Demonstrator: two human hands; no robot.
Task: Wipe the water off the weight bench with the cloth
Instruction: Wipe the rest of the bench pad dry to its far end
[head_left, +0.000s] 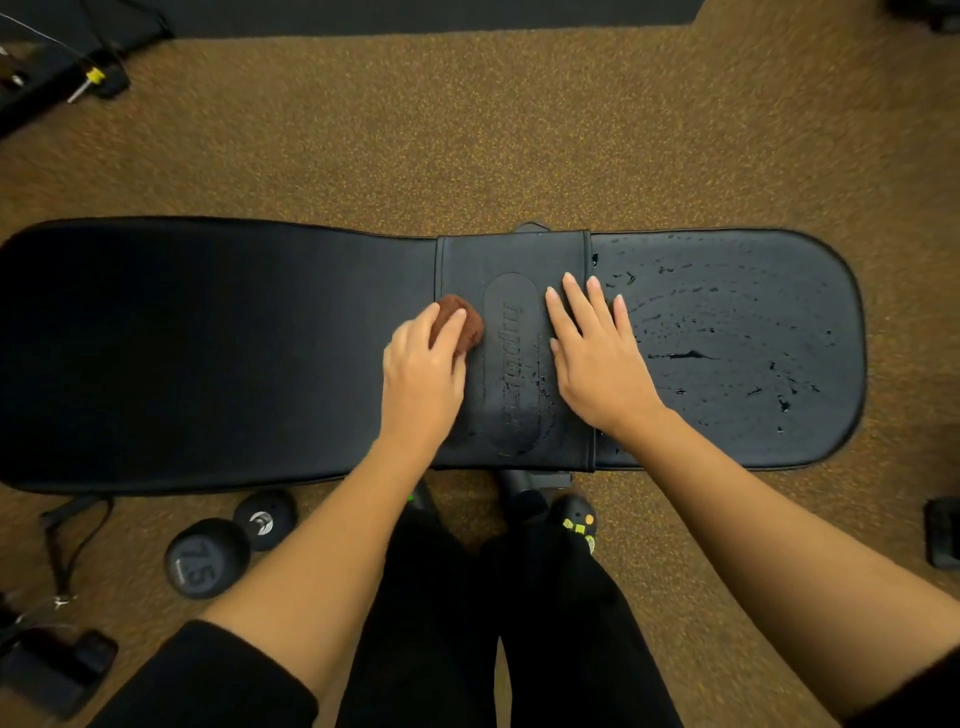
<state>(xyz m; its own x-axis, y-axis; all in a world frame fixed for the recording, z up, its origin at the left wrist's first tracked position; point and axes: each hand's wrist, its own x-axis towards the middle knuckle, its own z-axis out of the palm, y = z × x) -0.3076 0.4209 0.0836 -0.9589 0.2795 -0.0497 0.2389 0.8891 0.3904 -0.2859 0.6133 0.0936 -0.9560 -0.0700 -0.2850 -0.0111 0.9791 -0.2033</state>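
Mostly covered by the left hand (423, 364): the cloth (462, 317), only a brown bunch showing past the fingers. Cut off at the left edge: the bench (208, 353) end. Embossed black on black, not readable in full: the logo (514, 358) on the middle pad. Hidden under the pads: nearly all of the frame (535, 483). Half hidden by trouser legs: a shoe (576, 519). Cropped by the right edge: a black block (943, 538). Blurred, cropped, not identifiable: dark gear (52, 78) at top left and a box (52, 670) at bottom left.
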